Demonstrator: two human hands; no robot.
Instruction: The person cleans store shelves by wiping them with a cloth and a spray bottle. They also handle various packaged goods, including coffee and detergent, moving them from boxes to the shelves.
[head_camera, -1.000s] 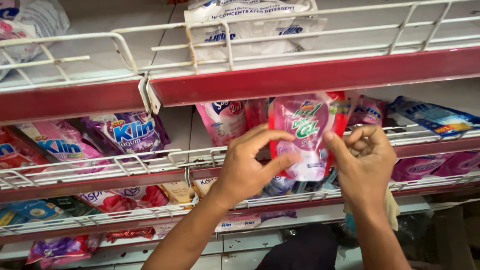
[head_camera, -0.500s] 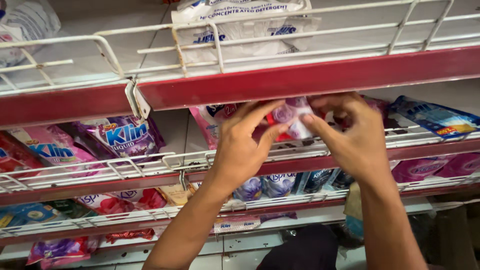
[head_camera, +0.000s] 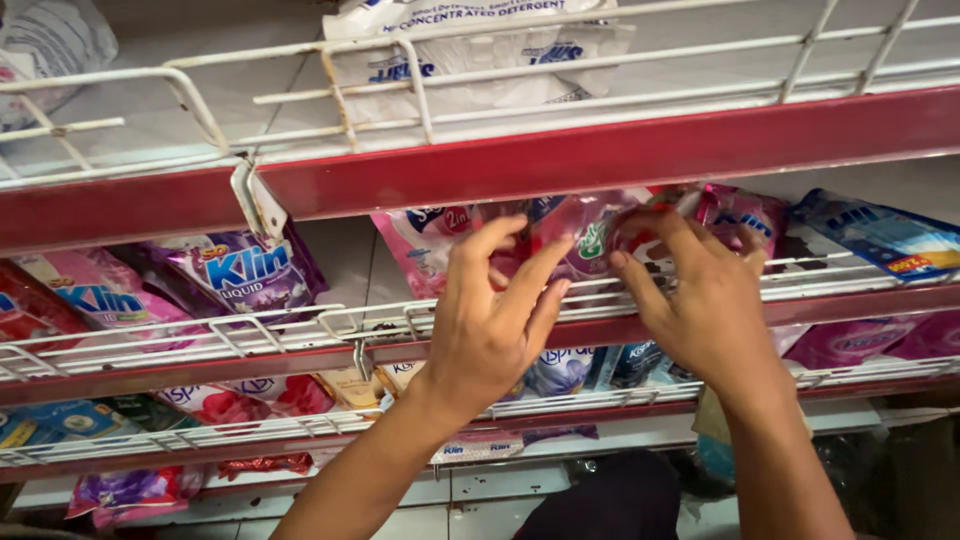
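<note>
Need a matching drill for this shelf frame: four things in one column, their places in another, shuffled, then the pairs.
Things:
1. pink-and-red soft refill pouch
2. purple liquid detergent pouch
3. white detergent bag
4. blue flat pouch

Places:
A. top wire shelf
B. middle shelf, far right
C. middle shelf, between the left hand and right hand
D. middle shelf, left of the hands

Pairs: 1-C, 2-D, 3-A, 4-B
</note>
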